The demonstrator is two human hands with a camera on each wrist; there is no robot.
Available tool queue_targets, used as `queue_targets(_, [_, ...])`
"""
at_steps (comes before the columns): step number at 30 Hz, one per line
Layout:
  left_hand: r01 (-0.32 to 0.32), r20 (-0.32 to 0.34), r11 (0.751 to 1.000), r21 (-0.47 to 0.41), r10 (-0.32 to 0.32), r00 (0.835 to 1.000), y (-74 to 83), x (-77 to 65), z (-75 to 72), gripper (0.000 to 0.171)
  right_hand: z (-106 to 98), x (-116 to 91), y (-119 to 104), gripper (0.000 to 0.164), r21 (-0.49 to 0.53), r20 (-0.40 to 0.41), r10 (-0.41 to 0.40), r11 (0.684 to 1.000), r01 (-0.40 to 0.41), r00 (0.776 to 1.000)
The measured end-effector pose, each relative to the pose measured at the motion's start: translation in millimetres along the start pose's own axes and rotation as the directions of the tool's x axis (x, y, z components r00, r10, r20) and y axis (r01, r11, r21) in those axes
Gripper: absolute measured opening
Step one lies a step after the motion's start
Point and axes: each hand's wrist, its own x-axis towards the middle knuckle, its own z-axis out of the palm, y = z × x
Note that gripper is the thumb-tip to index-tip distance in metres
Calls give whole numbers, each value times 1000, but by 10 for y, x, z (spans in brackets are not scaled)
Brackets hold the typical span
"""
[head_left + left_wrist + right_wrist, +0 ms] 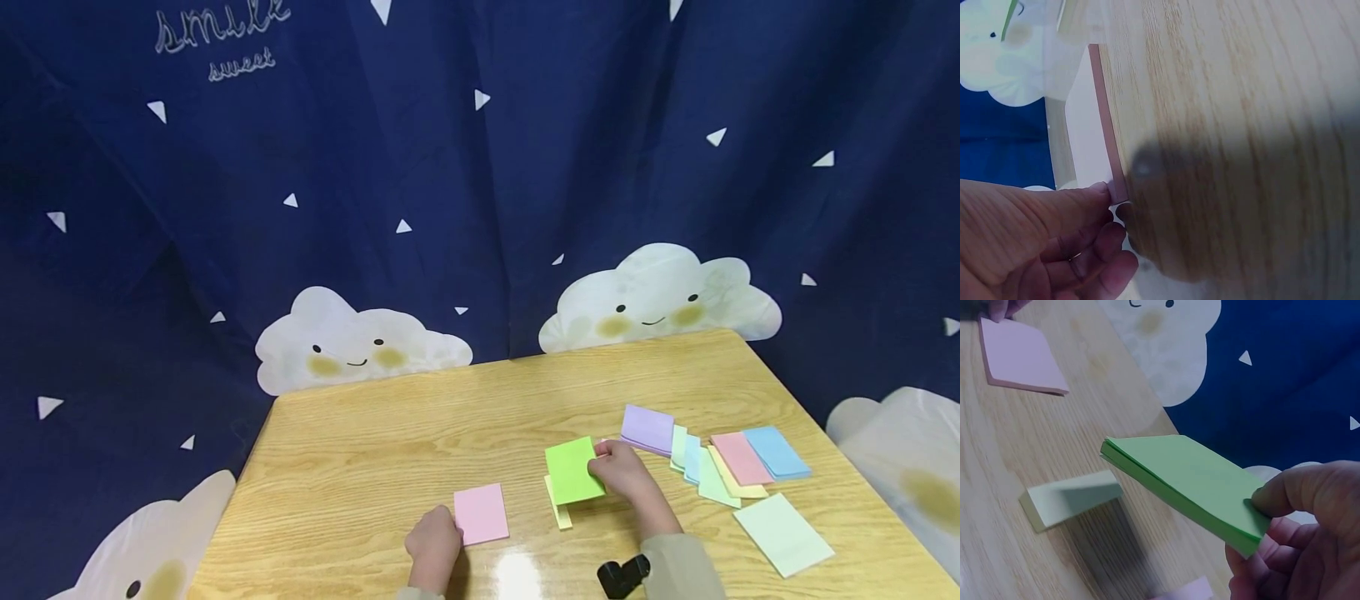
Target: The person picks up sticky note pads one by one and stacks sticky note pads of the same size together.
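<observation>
My right hand [626, 475] pinches a bright green sticky note pad [573, 471] by its right edge, thumb on top. The pad is held tilted above the wood, as the right wrist view [1179, 484] shows. Beneath and beside it lies a narrow pale yellow pad [1075, 500], partly covered in the head view. At its lower left corner, a square pink sticky note pad [482, 514] is pinched by my left hand [435, 542]. The left wrist view shows the thumb on that pad's top near the corner, its darker pink side edge [1105, 119] facing the camera.
On the right of the wooden table [360, 442] lie a purple pad [648, 429], small green and blue pads, a pink pad [742, 458], a blue pad [777, 452] and a pale white-green pad [783, 533]. A dark blue curtain [450, 167] with clouds hangs behind.
</observation>
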Motion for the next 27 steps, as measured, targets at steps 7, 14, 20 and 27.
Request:
queue_targets(7, [13, 8, 1000, 0, -13, 1000, 23, 9, -8, 22, 86, 21, -17, 31, 15, -3, -13, 1000, 13, 1000])
queue_targets(14, [13, 8, 1000, 9, -13, 1000, 33, -3, -18, 22, 150, 17, -47, 32, 8, 4, -18, 1000, 18, 1000])
queue_targets(20, [10, -1, 1000, 19, -10, 1000, 37, -12, -13, 21, 215, 10, -74, 32, 28, 14, -25, 999, 24, 1000])
queue_targets(27, [16, -6, 999, 35, -16, 1000, 34, -9, -11, 17, 272, 14, -113, 30, 51, 8, -32, 998, 32, 999])
